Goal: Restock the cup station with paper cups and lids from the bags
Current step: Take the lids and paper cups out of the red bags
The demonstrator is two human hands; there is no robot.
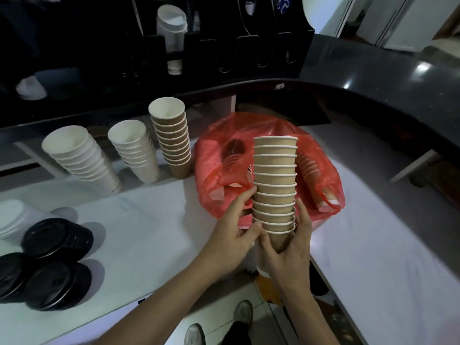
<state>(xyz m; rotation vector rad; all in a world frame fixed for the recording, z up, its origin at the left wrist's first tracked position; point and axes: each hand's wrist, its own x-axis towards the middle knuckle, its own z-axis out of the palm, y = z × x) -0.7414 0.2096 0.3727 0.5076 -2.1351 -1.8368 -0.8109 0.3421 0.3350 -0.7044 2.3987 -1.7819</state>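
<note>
Only the head view here, so: both hands are wrapped around the bottom of a tall stack of brown paper cups [275, 185], held upright just in front of the red plastic bag [321, 155] at about 1 o'clock from the middle of the shot. The left hand [232, 241] has its fingers curled onto the stack's left side and the right hand [290, 247] cups the base and right side, so it's clamped from both sides, which I'd guess is because a stack that tall wobbles if you grab it one-handed. More brown cups are visible lying inside the bag, so it isn't emptied yet. Over at 10 to 11 o'clock, on the white table [139, 232], there's a row of finished stacks: two white cup stacks [82, 158] leaning a bit, then a brown cup stack [171, 135] next to them, looks like sorted by type. Black lids [49, 265] sit in piles at 8 o'clock, kept apart from the cups. The black dispenser rack [224, 46] at 12 o'clock has one white cup stack [173, 28] slotted in, other slots look unfilled, can't tell for sure in the dark.
</note>
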